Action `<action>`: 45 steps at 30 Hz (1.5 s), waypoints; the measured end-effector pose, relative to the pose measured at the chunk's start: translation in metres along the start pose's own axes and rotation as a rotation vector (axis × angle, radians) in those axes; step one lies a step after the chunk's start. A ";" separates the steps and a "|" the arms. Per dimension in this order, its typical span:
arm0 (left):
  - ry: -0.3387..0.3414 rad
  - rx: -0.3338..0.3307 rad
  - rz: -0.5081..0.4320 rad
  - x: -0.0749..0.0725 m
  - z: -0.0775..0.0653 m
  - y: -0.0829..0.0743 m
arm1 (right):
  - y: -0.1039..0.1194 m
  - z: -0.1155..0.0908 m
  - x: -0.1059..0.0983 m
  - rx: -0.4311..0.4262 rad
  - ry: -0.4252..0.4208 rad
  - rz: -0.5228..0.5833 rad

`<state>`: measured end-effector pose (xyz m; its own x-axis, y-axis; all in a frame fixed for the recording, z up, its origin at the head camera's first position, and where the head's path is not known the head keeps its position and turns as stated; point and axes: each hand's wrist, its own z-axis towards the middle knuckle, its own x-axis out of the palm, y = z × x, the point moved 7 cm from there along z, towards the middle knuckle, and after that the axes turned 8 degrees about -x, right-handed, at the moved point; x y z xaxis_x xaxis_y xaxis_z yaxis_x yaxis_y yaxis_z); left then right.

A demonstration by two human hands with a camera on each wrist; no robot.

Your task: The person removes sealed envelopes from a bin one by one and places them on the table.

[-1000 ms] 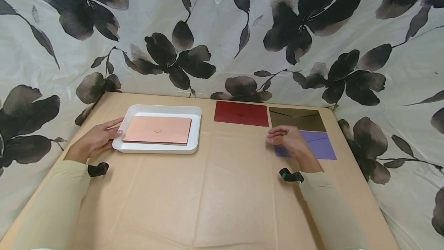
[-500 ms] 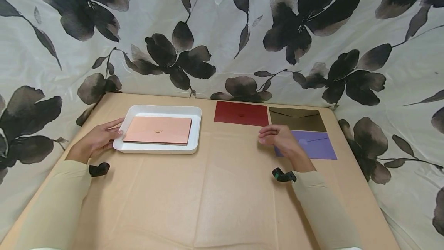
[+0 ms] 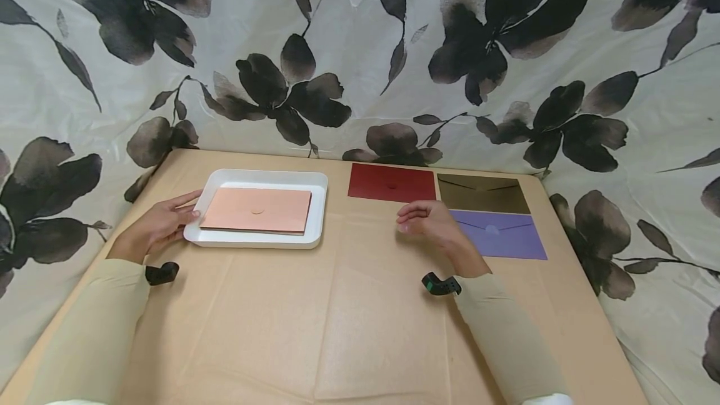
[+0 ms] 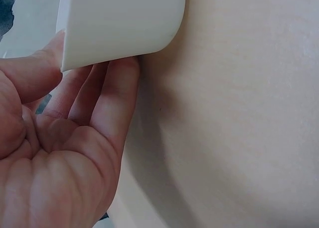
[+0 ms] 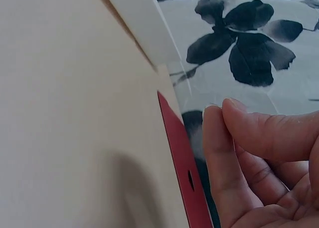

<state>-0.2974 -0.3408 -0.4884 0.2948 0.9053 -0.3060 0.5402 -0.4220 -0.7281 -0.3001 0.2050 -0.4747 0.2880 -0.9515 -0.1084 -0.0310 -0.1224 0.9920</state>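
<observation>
left grip (image 3: 157,227): pinching the near left part of a white rectangular tray (image 3: 253,241), thumb against the rim, fingers behind and beneath the wall, as the left wrist view details. the tray is probably light, stiff and smooth; its rim offers the surest hold, kept level lest the contents slide. within it, a pink envelope (image 3: 255,210) with a round mark at its middle lies flat; a darker edge shows below it, though whether this is a second envelope cannot be told. to the right, at the far side of the surface (image 3: 349,311), a red envelope (image 3: 392,182) lies flat and well apart from the tray. such paper should be light, thin, slightly slick and easily creased; it is best taken by the near edge, with a fingertip or nail worked beneath. right grip (image 3: 430,224): above the surface, just beside the red envelope's near right corner, fingers relaxed, thumb and index fingertips close together, nothing visible between them. farther right, a bronze envelope (image 3: 478,195) lies just beside the red one, and a purple envelope (image 3: 503,236) adjoins its near edge; whether these two overlap is unclear.
</observation>
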 end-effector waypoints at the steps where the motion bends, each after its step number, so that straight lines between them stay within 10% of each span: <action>1: 0.000 0.002 0.002 0.000 0.001 0.000 | 0.001 0.001 0.003 0.000 0.000 -0.004; 45: -0.020 -0.001 0.023 -0.001 -0.001 -0.003 | 0.037 0.049 0.171 0.086 0.075 0.156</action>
<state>-0.2986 -0.3407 -0.4857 0.2912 0.8962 -0.3346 0.5343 -0.4425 -0.7203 -0.2985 0.0238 -0.4600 0.3440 -0.9374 0.0548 -0.1619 -0.0018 0.9868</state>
